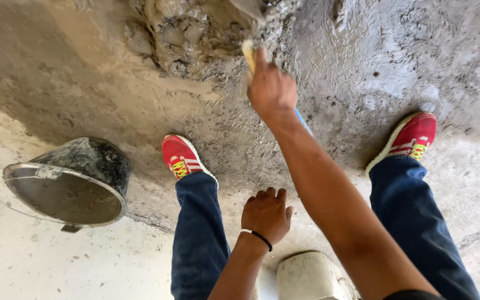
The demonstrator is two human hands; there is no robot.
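Wet grey concrete floor (395, 66) fills the upper view, paler and drier toward the bottom. At twelve o'clock lies a lumpy heap of mortar (195, 33). The right hand (271, 89) reaches out to it, fingers closed round a pale wooden handle (248, 53); the tool's blade (249, 8) meets the heap at the top edge, mostly out of view. The left hand (266, 214) hangs loose at six o'clock, fingers curled in, holding nothing, with a black band on its wrist. At nine o'clock a dirty black bucket (79, 178) lies tipped on its side, mouth facing the camera. Two red shoes (180, 156) stand apart, at seven and three o'clock, below blue jeans (198, 233). A pale rounded block (306, 275) sits at six o'clock, just beside the left forearm.
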